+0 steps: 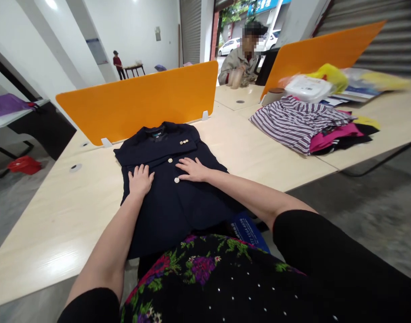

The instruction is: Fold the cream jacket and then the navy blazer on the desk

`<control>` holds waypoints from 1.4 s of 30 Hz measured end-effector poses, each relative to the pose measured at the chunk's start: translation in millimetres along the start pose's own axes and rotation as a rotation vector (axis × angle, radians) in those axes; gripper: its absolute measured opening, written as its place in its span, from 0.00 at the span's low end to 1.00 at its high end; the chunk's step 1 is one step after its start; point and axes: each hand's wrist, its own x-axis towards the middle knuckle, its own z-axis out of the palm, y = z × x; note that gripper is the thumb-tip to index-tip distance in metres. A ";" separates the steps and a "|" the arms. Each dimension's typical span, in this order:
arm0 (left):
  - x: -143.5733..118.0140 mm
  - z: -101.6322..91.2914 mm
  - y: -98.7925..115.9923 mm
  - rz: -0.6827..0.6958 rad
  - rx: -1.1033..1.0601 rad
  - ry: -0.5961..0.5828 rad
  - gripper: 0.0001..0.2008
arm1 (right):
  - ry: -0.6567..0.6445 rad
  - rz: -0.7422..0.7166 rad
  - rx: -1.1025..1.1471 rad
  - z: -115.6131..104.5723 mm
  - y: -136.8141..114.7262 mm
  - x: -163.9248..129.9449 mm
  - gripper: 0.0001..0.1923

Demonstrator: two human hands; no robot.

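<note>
A dark navy blazer with gold buttons lies front side up on the pale wooden table, its collar pointing away from me. One sleeve is folded across the chest, with small gold buttons at its cuff. My left hand rests flat on the blazer's left part, just below the folded sleeve, fingers spread. On the right part, beside the two large front buttons, my right hand presses flat with its fingers apart. The blazer's lower edge reaches the table's front edge near my body.
An orange divider stands behind the blazer. To the right lies a pile of folded clothes with a striped garment on top, near a white plastic container and yellow bags. Beyond the divider sits another person. A red bin is on the floor.
</note>
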 end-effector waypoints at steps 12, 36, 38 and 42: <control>-129.9 -34.5 84.3 0.334 -0.143 -0.125 0.26 | 0.169 -0.183 0.120 29.1 -27.2 -77.9 0.34; -94.8 -64.1 61.6 0.385 -0.418 -0.438 0.22 | -0.116 -0.290 0.034 0.6 -27.3 -60.2 0.33; -66.7 -66.0 60.5 0.274 -0.509 -0.336 0.18 | -0.143 -0.259 0.130 -13.8 -22.8 -36.3 0.24; -5.4 -52.1 74.2 -0.017 -0.808 -0.026 0.20 | 0.233 0.019 0.400 -24.0 -30.1 24.3 0.14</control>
